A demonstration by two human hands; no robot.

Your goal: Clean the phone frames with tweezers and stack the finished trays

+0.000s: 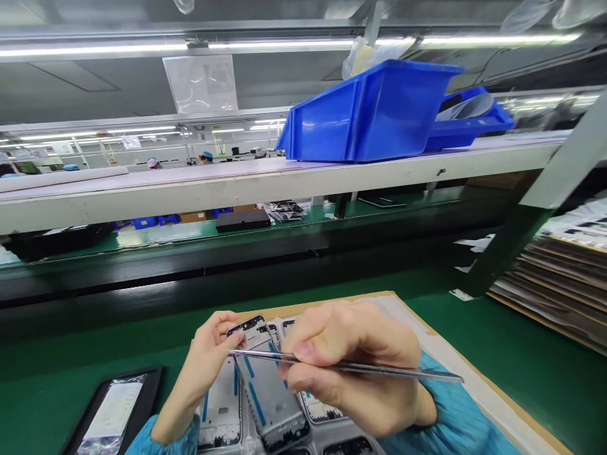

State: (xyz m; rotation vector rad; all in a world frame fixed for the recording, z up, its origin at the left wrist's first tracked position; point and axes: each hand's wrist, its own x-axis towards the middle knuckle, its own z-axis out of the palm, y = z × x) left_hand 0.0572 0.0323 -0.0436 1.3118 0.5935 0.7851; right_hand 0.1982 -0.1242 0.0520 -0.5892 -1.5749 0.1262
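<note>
My left hand [208, 354] is closed on the upper end of a phone frame [275, 393], thumb on its face. The frame is silvery grey with blue strips along its sides, and it lies tilted over other frames. In front of it, my right hand [355, 360] pinches a pair of thin metal tweezers [393, 370] between thumb and fingers. The tip of the tweezers points left, close to my left thumb; whether it touches the frame I cannot tell. More phone frames [220, 404] lie in a clear tray beneath, partly hidden by my hands.
A cardboard sheet [474, 379] lies under the tray on the green bench [559, 373]. At left is a black tray [154, 382] with a bagged white item. Stacked boards [554, 278] stand at right. Blue bins [360, 120] sit on the shelf [190, 196] above.
</note>
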